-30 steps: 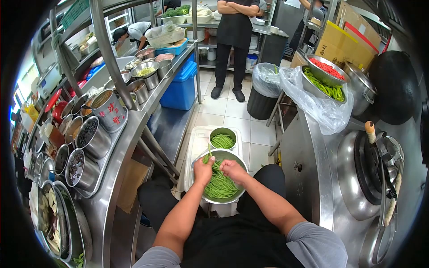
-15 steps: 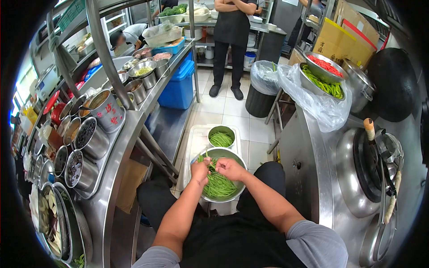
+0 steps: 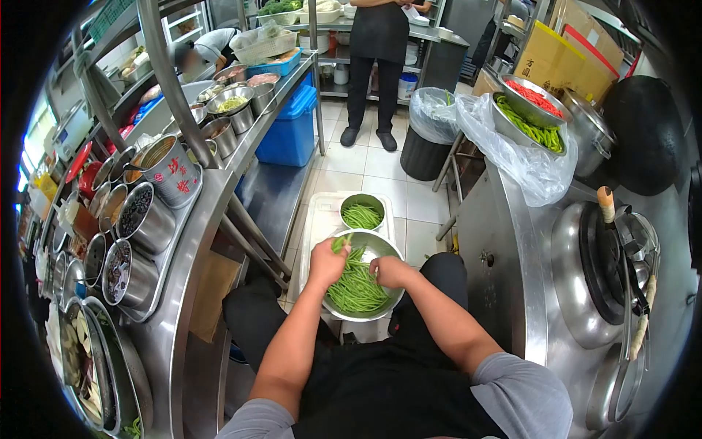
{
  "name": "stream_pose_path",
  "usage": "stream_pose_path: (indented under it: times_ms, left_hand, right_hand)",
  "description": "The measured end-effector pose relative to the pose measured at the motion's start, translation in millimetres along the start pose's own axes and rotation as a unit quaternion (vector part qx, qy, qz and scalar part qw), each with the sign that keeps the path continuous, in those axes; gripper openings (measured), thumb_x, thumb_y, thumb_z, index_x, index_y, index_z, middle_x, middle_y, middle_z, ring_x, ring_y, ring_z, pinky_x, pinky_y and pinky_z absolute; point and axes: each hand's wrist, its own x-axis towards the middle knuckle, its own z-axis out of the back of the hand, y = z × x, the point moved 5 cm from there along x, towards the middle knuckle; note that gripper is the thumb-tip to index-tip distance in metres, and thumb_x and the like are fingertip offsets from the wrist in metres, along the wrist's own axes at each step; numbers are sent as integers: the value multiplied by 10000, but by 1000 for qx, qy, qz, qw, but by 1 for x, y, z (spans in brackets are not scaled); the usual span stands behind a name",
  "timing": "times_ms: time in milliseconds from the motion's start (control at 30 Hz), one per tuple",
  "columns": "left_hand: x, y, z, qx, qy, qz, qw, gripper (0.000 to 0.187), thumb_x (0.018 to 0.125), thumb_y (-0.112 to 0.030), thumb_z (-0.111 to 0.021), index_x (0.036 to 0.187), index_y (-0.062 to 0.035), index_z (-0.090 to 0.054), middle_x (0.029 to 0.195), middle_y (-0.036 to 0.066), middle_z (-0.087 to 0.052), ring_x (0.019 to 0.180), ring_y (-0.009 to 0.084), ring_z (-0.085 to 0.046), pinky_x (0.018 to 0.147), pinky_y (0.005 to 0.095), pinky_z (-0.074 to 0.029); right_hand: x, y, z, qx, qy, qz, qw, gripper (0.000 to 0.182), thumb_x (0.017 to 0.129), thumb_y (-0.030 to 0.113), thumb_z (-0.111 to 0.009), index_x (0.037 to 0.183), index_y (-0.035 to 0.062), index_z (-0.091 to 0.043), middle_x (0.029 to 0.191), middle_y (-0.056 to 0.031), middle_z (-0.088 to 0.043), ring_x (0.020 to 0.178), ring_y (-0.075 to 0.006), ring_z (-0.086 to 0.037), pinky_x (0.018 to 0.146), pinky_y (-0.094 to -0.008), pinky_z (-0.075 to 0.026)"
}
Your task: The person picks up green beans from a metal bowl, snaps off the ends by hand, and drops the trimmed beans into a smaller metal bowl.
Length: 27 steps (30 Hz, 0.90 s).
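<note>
My left hand [image 3: 329, 263] is closed around a small bunch of green beans [image 3: 341, 241], whose tips stick out above the fingers. It is over the left rim of a large metal bowl [image 3: 380, 245]. Inside the bowl lies a heap of green beans [image 3: 357, 291]. My right hand [image 3: 393, 271] reaches over the right rim, its curled fingertips at the edge of the heap; whatever they pinch is hidden. Just beyond the bowl is a smaller round metal container [image 3: 363, 199] with more green beans [image 3: 361, 215]. Both rest on or over a white plastic crate or board [image 3: 319, 214].
On my left, a steel counter [image 3: 191, 274] carries several metal pots of ingredients. To the right, a stove top [image 3: 545, 293] holds a wok [image 3: 570, 256] and ladles. A bin [image 3: 428, 157] and a person in a black apron [image 3: 376, 44] stand ahead.
My hands have moved apart: the left stays up with beans, while the right has dropped toward the bowl's right side. The person ahead has uncrossed their arms.
</note>
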Motion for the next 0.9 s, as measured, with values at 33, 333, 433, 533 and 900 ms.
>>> stream_pose_path:
  times_ms: [33,333,433,533,900]
  left_hand:
    - [-3,-6,-1,114,28,-40,992,216,911,-177,-740,1035,-1,-751,883,183,-754,756,313,-702,728,411,-537]
    - [-13,-19,-15,178,199,-20,964,241,864,-222,-746,1012,-32,-759,939,269,-716,928,463,-683,834,500,-541]
    - [-13,-19,-11,172,206,-20,963,237,876,-211,-738,1034,-35,-759,968,268,-718,946,455,-682,850,490,-539]
    - [-11,-21,-5,178,206,-3,962,240,893,-198,-728,1064,-31,-755,988,267,-722,950,453,-683,857,484,-538]
    - [-13,7,-19,291,190,-28,937,275,846,-179,-732,1001,49,-734,940,314,-704,944,483,-684,860,502,-544]
  right_hand:
    - [1,-2,-1,-5,-50,-33,998,238,931,143,-672,1136,34,-724,900,-116,-737,841,-155,-677,755,-339,-549]
    - [-18,5,41,390,-111,-29,914,120,993,86,-661,1062,7,-721,841,-11,-705,723,-79,-590,688,-258,-504]
    - [-21,4,35,432,-101,-19,896,113,990,57,-657,1066,3,-722,876,-7,-713,765,-76,-615,719,-255,-514]
    - [-16,1,35,431,-91,-5,898,89,994,53,-653,1029,5,-718,877,5,-707,777,-74,-615,715,-255,-511]
    - [17,-3,-17,60,-166,27,984,25,844,11,-605,832,-8,-618,901,-249,-660,941,-462,-661,828,-521,-539]
